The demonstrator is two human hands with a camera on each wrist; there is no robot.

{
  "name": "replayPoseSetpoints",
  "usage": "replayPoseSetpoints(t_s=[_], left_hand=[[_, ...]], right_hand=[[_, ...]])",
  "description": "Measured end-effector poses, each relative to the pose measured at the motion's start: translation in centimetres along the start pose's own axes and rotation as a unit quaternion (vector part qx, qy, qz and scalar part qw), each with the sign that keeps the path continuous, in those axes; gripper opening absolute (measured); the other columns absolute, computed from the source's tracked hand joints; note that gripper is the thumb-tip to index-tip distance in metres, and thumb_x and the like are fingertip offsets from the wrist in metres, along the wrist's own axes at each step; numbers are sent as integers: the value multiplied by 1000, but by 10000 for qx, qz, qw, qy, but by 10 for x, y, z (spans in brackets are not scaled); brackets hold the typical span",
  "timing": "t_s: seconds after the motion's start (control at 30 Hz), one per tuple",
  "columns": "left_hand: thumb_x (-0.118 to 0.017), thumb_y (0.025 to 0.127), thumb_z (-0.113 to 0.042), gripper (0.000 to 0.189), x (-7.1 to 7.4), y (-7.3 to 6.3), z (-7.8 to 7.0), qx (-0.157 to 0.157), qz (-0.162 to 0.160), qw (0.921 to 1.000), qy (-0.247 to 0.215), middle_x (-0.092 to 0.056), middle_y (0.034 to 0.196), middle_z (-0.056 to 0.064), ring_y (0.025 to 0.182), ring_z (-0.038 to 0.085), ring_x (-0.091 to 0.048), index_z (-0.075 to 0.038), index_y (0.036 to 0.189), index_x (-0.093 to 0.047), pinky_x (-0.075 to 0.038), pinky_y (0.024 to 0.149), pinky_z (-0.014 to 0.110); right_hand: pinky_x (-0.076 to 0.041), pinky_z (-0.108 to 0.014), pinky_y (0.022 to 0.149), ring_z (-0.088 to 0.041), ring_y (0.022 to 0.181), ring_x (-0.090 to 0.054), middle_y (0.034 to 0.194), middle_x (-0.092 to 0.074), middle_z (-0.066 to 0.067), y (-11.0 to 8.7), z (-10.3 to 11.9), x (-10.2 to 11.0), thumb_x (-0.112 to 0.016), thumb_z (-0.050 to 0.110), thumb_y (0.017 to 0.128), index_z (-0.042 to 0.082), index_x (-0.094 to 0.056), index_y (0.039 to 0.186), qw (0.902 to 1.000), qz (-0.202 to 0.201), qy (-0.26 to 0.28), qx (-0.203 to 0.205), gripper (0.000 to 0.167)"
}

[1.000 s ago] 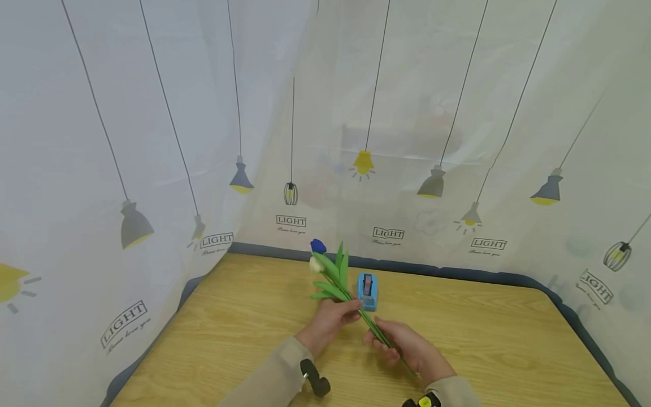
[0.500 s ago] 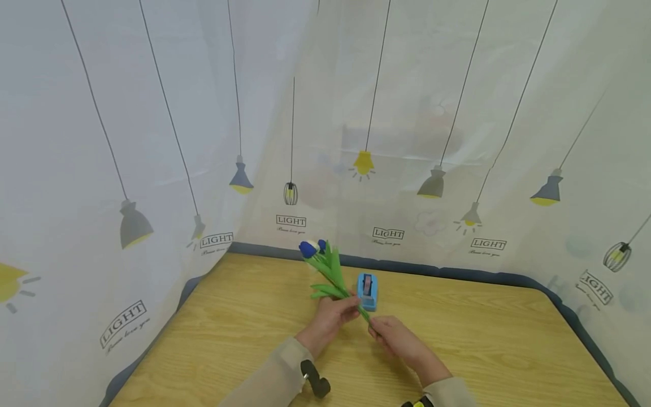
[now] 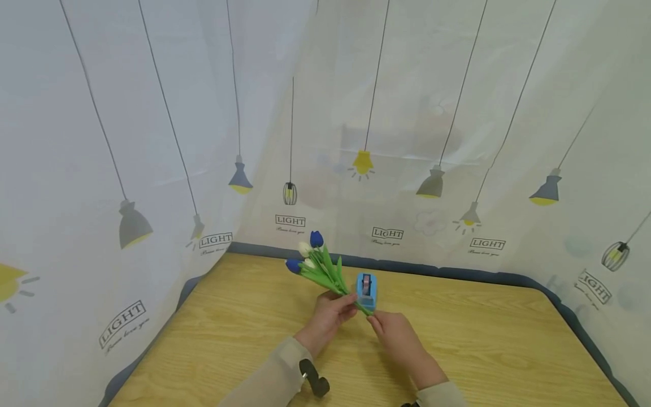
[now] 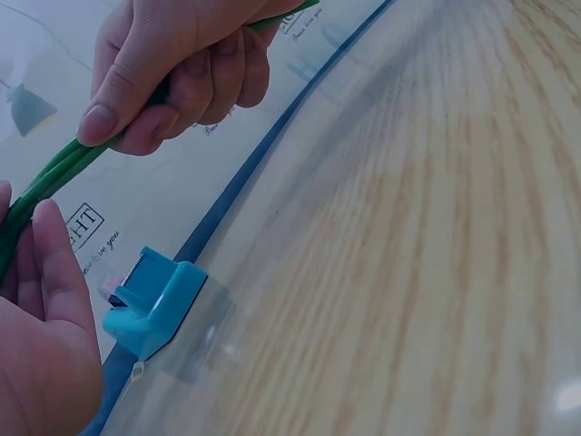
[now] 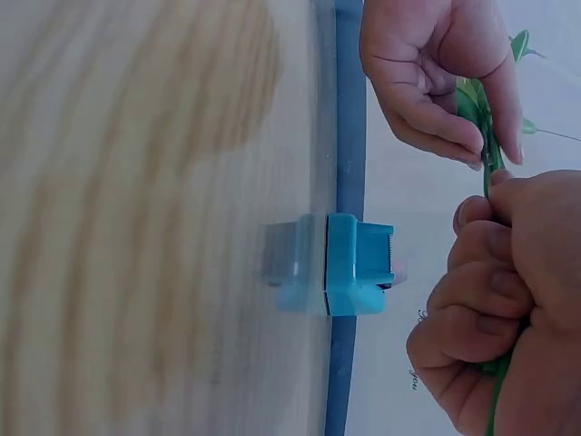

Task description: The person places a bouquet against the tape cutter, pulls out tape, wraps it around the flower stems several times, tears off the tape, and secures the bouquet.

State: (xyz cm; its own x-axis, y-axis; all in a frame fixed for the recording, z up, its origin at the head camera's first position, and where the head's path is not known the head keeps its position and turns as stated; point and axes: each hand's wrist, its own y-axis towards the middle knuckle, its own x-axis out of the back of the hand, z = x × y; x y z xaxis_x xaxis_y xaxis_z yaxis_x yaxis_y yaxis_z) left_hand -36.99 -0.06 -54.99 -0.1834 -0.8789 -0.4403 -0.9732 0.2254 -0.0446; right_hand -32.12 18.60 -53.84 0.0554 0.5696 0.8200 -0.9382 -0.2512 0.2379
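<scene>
Head view: tulip blooms splay beyond the left hand.

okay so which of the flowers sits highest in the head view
The right-hand blue flower; the other blue flower sits lower and farther left, and the white flowers are lower too.

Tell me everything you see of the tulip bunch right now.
The tulip bunch shows two blue heads and two white heads in the head view, with long green leaves and slim green stems gathered together. It looks artificial, perhaps plastic or fabric. It slants above the table, heads up and away toward the left, stems down toward the right. The left hand holds the stems near the leaves; the right hand grips them lower. No tape shows around them.
</scene>
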Motion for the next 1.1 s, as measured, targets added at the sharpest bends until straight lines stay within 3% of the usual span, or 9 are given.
replayPoseSetpoints(t_s=[0.27, 0.4, 0.47, 0.6, 0.77, 0.9, 1.0, 1.1], left_hand=[[-73, 98, -6, 20, 1, 1, 0, -18, -99, 9999, 126, -70, 85, -2, 74, 6, -70, 3, 113, -64, -63, 74, 20], [-76, 95, -6, 16, 2, 2, 2, -70, -106, 9996, 257, -70, 84, -1, 74, 7, -70, -1, 106, -66, -63, 73, 21], [-76, 94, -5, 14, 2, 2, 3, -68, -115, 9995, 297, -71, 84, -1, 75, 7, -70, -2, 104, -66, -63, 74, 21], [-76, 93, -3, 16, 3, 4, 4, -81, -34, 9993, 357, -72, 86, -1, 75, 7, -71, -1, 106, -66, -64, 75, 23], [-75, 92, 0, 22, 2, 4, 4, -83, 135, 9991, 381, -73, 86, -1, 74, 7, -71, 3, 112, -66, -64, 73, 23], [-74, 93, 0, 28, 2, 3, 3, -37, 201, 9990, 399, -73, 86, -2, 73, 7, -71, 8, 117, -65, -64, 72, 22], [-73, 93, 1, 26, 2, 3, 3, -53, 232, 9990, 381, -73, 87, -2, 73, 7, -70, 4, 117, -64, -63, 72, 22], [-70, 95, 2, 22, 1, 2, 2, -92, 273, 9991, 325, -72, 92, -1, 76, 7, -70, -2, 116, -63, -63, 73, 21]], right_hand=[[-35, -22, 52, -6, 55, -37, 63, -47, 7, -1, 2, 1, -55, 23, 112, 13, -64, 79, 9985, 312, 386, -217, 35], [-36, -22, 49, -7, 53, -39, 62, -50, 5, -2, 2, 5, -49, 28, 114, 9, -71, 85, 9893, 720, 1171, -490, 41], [-35, -22, 48, -7, 52, -41, 61, -52, 4, -3, 0, 8, -44, 34, 115, 4, -73, 92, 9736, 1051, 1873, -769, 47], [-36, -21, 47, -6, 50, -43, 63, -55, 4, -6, -4, 15, -36, 48, 116, -2, -71, 104, 9238, 1750, 3130, -1344, 62], [-41, -20, 49, -3, 50, -46, 63, -60, 7, -7, -10, 20, -33, 46, 116, 1, -73, 105, 8835, 2441, 3707, -1499, 62], [-40, -20, 48, -2, 48, -45, 60, -58, 9, -8, -14, 21, -31, 40, 118, 6, -73, 97, 8660, 2756, 3937, -1382, 57], [-38, -19, 47, -1, 48, -41, 60, -54, 11, -8, -17, 21, -33, 40, 117, 11, -69, 93, 8597, 2788, 4071, -1322, 52], [-34, -18, 47, -1, 48, -36, 60, -47, 13, -7, -19, 21, -36, 41, 117, 15, -64, 91, 8458, 2803, 4331, -1362, 46]])
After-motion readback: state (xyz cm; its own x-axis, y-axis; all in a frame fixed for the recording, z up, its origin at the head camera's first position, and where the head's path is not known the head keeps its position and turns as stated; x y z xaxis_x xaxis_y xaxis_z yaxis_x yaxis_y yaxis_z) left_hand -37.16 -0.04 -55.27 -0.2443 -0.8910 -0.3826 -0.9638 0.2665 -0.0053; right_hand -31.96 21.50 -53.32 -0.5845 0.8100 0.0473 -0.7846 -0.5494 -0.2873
